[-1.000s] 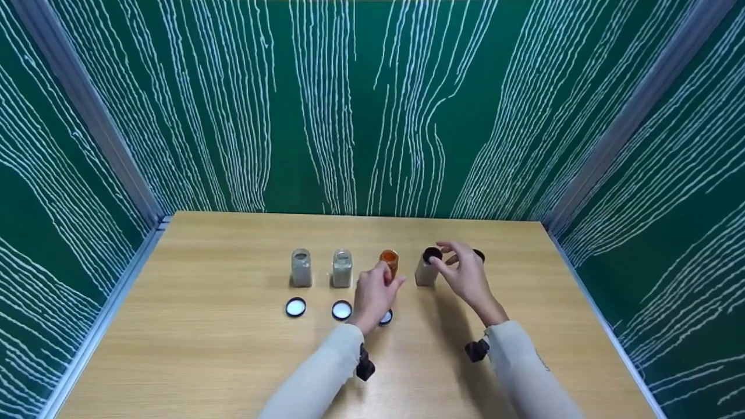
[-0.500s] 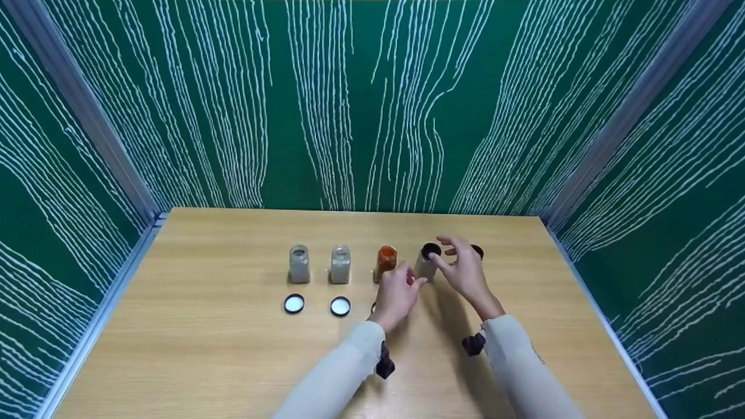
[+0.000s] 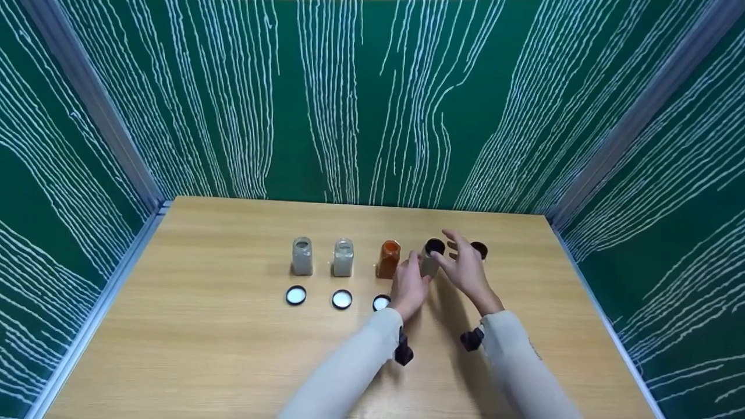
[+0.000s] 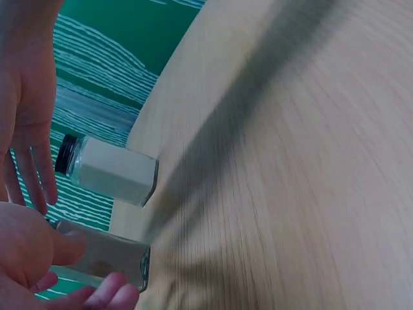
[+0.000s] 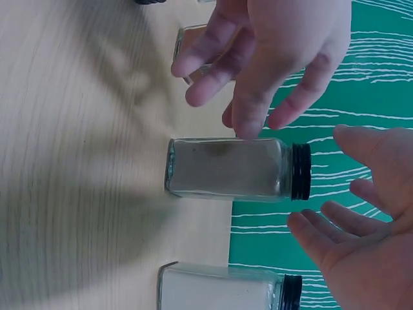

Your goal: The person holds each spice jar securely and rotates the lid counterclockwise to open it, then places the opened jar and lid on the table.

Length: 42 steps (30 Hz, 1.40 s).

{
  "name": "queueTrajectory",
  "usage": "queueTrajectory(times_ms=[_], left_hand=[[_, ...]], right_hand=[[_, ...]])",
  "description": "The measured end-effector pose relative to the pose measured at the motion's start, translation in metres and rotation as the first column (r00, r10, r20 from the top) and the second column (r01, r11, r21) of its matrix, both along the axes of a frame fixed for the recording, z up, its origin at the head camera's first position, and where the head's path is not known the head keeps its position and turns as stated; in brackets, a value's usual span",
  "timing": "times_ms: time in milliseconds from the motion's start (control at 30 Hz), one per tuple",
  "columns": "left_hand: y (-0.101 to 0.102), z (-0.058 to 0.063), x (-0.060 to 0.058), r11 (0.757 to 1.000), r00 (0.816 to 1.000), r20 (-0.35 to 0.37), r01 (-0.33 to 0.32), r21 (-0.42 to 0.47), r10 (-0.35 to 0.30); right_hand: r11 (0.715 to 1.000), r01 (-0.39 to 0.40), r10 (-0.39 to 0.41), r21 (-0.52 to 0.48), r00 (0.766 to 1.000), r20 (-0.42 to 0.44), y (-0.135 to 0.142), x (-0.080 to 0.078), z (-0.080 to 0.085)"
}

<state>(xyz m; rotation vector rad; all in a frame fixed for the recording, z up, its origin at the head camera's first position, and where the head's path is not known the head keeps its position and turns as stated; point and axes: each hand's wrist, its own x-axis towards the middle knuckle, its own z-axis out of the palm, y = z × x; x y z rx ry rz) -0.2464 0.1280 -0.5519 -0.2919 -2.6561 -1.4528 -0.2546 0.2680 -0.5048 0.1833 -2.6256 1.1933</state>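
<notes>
Step in hand, apparently: readying a grip on the jar, which stands upright between the hands. The left hand is loosely parted beside it, contact unclear; the right hand spreads wide near the cap, holding nothing. The next move likely calls for closing on both.

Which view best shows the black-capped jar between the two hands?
The right wrist view: the black-capped jar is seen side-on from base to cap, almost unblocked. Head looks down on its cap, with the left hand overlapping the jar. Left wrist shows its base; that hand hides most of the cap end.
</notes>
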Motion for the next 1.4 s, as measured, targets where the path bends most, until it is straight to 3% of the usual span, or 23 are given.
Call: queueTrajectory(times_ms=[633, 1233, 1400], left_hand=[[0.014, -0.016, -0.018, 0.998, 0.993, 0.101, -0.064, -0.005, 0.064], [0.015, -0.025, -0.028, 0.999, 0.989, 0.141, 0.042, 0.0, -0.042], [0.018, -0.028, -0.031, 0.999, 0.985, 0.171, 0.026, -0.024, -0.022]], right_hand=[[0.995, 0.041, -0.027, -0.087, 0.987, 0.156, -0.002, -0.002, -0.014], [0.984, 0.078, -0.049, -0.161, 0.983, 0.176, -0.002, -0.002, -0.019], [0.981, 0.085, -0.057, -0.173, 0.986, 0.16, 0.0, -0.001, -0.021]])
